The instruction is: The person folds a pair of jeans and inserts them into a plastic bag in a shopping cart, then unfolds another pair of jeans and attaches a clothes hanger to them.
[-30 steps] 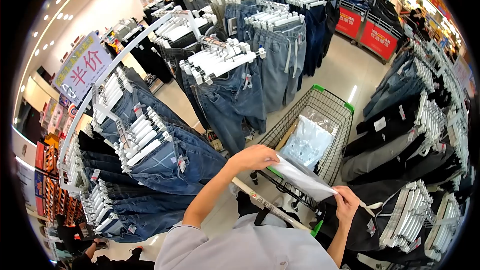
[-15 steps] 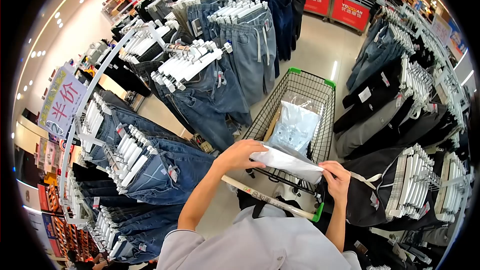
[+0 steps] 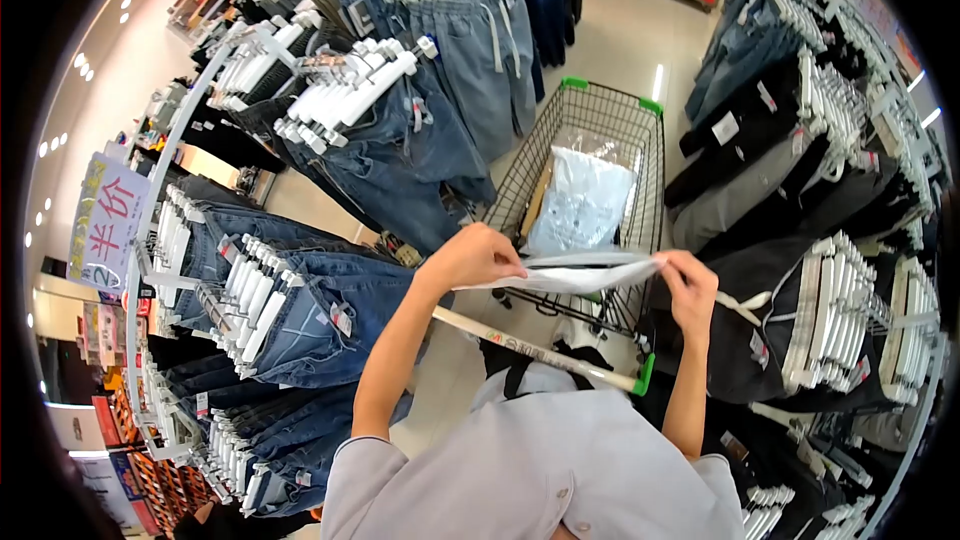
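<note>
1. Shop aisle: pale floor (image 3: 612, 45), blue jeans (image 3: 325, 305) on hangers to the left, dark trousers (image 3: 745, 325) on hangers to the right, price sign (image 3: 108, 220) at far left.
2. Wire cart (image 3: 612, 92), one: green clips at its far corners, pale handle (image 3: 530, 345) nearest the wearer.
3. Clear-wrapped pale blue parcel (image 3: 580, 202), one: lay in the basket, a tan item (image 3: 536, 202) along its left edge.
4. White packet (image 3: 590, 276), one: located in the air over the basket's near edge, drawn out crosswise between both hands. Contents, if any, I could not tell.
5. Left hand (image 3: 472, 258): thumb and fingers closed narrowly on the packet's left part.
6. Right hand (image 3: 690, 288): fingertips pinched together on the packet's right corner, the dark trousers just beyond.
7. Handling, my judgement from the remote end: light, limp, thin and rather slippery, prone to creasing and to tearing under a hard pull. Had I been gripping it, I would have rated the two opposite upper corners the best hold, pinched thumb against finger, with only mild tension; a mid-edge hold would have let the ends droop.
</note>
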### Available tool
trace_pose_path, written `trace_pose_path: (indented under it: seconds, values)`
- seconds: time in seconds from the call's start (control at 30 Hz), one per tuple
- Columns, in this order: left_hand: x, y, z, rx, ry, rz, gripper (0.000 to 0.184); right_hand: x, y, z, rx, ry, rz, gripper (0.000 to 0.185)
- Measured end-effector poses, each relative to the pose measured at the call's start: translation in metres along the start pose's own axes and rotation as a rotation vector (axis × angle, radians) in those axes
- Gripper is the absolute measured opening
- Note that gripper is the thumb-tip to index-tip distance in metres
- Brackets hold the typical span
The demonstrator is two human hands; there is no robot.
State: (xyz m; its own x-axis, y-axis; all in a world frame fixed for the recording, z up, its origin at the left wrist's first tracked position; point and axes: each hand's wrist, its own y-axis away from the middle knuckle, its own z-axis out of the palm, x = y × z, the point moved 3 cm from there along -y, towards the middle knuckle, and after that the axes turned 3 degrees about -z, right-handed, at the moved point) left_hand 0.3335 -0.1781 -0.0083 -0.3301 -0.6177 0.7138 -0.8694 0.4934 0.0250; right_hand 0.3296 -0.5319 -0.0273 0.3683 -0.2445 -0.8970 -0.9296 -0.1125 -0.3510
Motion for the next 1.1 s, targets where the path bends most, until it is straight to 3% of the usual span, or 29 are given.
trace_pose_path:
  seconds: [0.17,0.33,0.37,0.47,0.53,0.6,0.63,0.7,0.8,0.83,0.87,0.93,0.97,1.0,1.07,1.1]
  values:
    - [0.011,-0.016,0.011,0.042,0.194,-0.007,0.017,0.029,0.011,-0.02,0.076,-0.066,0.103,0.015]
    - [0.035,-0.024,0.023,0.172,0.071,0.046,0.015,0.02,0.025,-0.025,0.054,0.085,0.191,0.017]
    - [0.039,-0.026,0.027,0.195,0.064,0.063,0.014,0.009,0.023,-0.025,0.077,0.214,0.055,0.015]
    - [0.054,-0.029,0.036,0.194,0.061,0.069,0.014,-0.03,0.025,-0.005,0.033,0.208,-0.05,0.011]
    - [0.061,-0.033,0.039,0.177,0.022,0.057,0.015,-0.038,0.032,0.025,-0.235,0.1,-0.151,0.011]
    - [0.066,-0.035,0.043,0.17,0.0,0.06,0.015,-0.039,0.04,0.056,-0.6,-0.027,-0.151,0.034]
    - [0.067,-0.036,0.043,0.183,-0.022,0.051,0.015,-0.037,0.041,0.068,-0.589,-0.024,-0.149,0.034]
    - [0.067,-0.037,0.045,0.197,-0.024,0.068,0.015,-0.029,0.044,0.086,-0.477,0.297,-0.285,0.059]
    - [0.07,-0.033,0.043,0.214,-0.039,0.06,0.016,0.006,0.036,0.099,-0.517,0.491,-0.159,0.074]
    - [0.071,-0.032,0.041,0.219,-0.047,0.042,0.016,0.007,0.033,0.098,-0.435,0.546,-0.198,0.052]
    - [0.071,-0.031,0.039,0.224,-0.05,0.038,0.016,0.013,0.03,0.096,-0.438,0.543,-0.203,0.052]
    - [0.068,-0.027,0.037,0.222,-0.061,-0.019,0.019,0.045,0.035,0.096,-0.834,0.602,0.0,0.026]
    - [0.068,-0.026,0.036,0.227,-0.06,-0.025,0.019,0.049,0.042,0.093,-0.671,0.54,-0.092,0.01]
    - [0.066,-0.024,0.035,0.245,-0.079,-0.041,0.019,0.04,0.043,0.089,-0.679,0.538,-0.095,0.01]
    - [0.063,-0.02,0.034,0.263,-0.098,-0.063,0.019,0.02,0.047,0.081,-0.978,0.411,0.089,0.011]
    - [0.063,-0.019,0.034,0.284,-0.084,-0.044,0.017,0.019,0.049,0.082,-0.923,0.251,0.041,0.02]
